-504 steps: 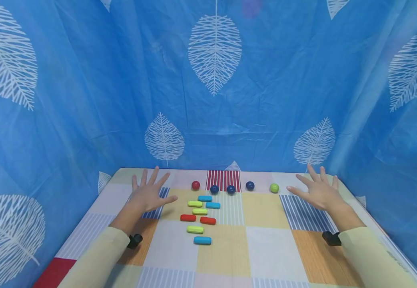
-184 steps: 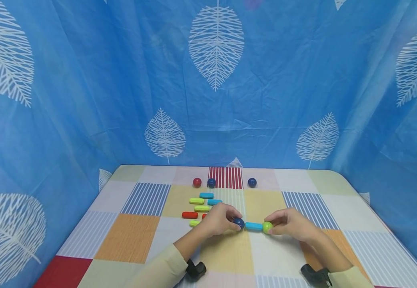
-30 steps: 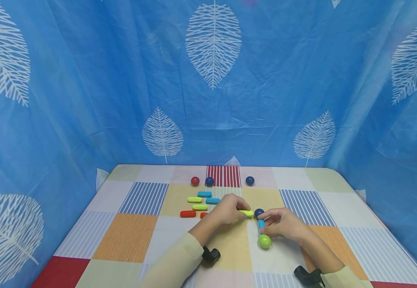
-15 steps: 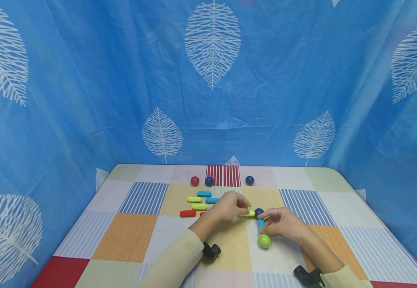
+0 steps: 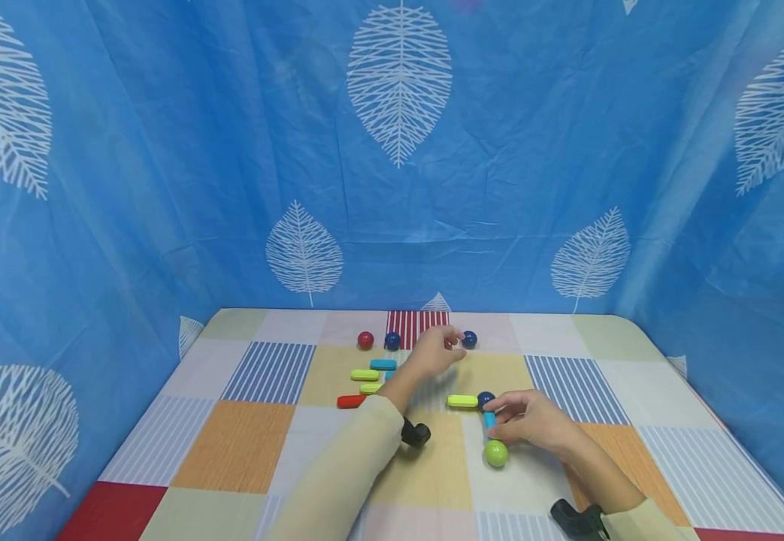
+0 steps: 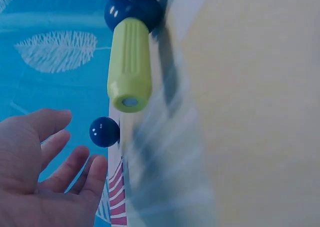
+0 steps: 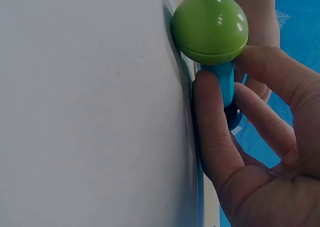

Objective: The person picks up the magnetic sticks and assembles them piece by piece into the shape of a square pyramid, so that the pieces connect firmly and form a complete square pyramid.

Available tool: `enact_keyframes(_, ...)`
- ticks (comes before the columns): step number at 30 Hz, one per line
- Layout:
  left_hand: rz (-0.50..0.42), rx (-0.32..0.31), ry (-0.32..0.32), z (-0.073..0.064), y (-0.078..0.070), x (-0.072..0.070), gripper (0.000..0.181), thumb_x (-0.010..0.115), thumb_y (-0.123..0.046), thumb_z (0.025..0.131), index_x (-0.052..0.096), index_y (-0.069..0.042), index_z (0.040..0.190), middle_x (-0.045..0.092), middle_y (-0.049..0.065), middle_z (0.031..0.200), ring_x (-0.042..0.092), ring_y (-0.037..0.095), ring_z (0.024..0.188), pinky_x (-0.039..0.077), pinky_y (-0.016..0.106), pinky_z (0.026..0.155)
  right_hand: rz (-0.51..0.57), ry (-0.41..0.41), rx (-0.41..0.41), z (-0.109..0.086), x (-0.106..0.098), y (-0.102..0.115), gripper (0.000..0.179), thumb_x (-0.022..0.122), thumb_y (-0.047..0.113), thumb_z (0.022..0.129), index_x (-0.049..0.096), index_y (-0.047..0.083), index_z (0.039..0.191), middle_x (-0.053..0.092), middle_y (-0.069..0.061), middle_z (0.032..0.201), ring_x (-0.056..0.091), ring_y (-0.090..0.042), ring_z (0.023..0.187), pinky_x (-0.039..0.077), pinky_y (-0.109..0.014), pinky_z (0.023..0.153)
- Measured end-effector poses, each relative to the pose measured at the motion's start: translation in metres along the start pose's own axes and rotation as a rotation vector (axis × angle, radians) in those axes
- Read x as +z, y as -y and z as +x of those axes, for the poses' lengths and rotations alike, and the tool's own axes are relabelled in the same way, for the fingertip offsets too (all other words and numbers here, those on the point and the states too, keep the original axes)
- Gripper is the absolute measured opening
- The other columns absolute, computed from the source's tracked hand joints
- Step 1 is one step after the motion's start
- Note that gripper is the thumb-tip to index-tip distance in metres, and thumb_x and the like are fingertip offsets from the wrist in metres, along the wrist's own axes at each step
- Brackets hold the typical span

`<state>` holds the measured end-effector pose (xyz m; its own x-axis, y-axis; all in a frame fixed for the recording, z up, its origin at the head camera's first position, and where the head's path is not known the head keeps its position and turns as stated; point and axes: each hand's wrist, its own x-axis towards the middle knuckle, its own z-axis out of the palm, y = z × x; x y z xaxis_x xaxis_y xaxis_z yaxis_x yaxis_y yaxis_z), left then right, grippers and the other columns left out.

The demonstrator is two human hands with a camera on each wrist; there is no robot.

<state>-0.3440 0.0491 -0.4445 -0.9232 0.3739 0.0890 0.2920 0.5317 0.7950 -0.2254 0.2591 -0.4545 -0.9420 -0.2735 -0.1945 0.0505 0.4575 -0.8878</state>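
Observation:
My right hand (image 5: 534, 424) pinches a light-blue magnetic rod (image 7: 226, 84) between thumb and fingers. A lime-green ball (image 7: 210, 27) sits at its near end and a dark-blue ball (image 5: 486, 400) at its far end. From that ball a yellow-green rod (image 6: 130, 67) points left, with a silvery disc in its free end. My left hand (image 5: 435, 352) is empty, fingers loosely bent and spread. Its fingertips are right by another dark-blue ball (image 5: 470, 340) at the back of the table; in the left wrist view a gap shows between them and this ball (image 6: 105, 132).
A red ball (image 5: 365, 340) and a dark-blue ball (image 5: 392, 341) stand at the back left. Nearer lie light-blue (image 5: 383, 364), yellow-green (image 5: 364, 375) and red (image 5: 351, 402) rods, some behind my left forearm. A blue leaf-print curtain (image 5: 392, 225) encloses the table.
My left hand has let go of the yellow-green rod, which now stays at the dark-blue ball, and has moved away to the back ball. My right hand keeps its hold, nearly still.

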Motion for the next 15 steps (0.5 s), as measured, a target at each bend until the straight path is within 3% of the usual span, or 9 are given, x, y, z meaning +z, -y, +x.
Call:
enact_keyframes(8,-0.087,-0.059,-0.025,0.022,-0.001,0.01,0.041,0.069,-0.017,0.098,0.062,-0.009,0.138,0.062,0.013,0.139,0.059,0.03,0.127,0.053,0.045,0.102,-0.006,-0.009,0.005,0.001,0.001,-0.002,0.045,0.089,0.015,0.078,0.073,0.003,0.119,0.071,-0.008,0.093,0.065,-0.02,0.082,0.057,-0.032,0.068)
enact_keyframes(15,-0.132,-0.096,-0.019,0.028,0.001,0.017,0.043,0.07,-0.015,0.097,0.062,-0.01,0.139,0.06,0.013,0.142,0.059,0.03,0.127,0.054,0.045,0.101,0.008,-0.007,-0.004,0.001,0.0,-0.002,0.046,0.089,0.014,0.077,0.072,0.002,0.118,0.071,-0.009,0.092,0.066,-0.02,0.082,0.058,-0.031,0.068)
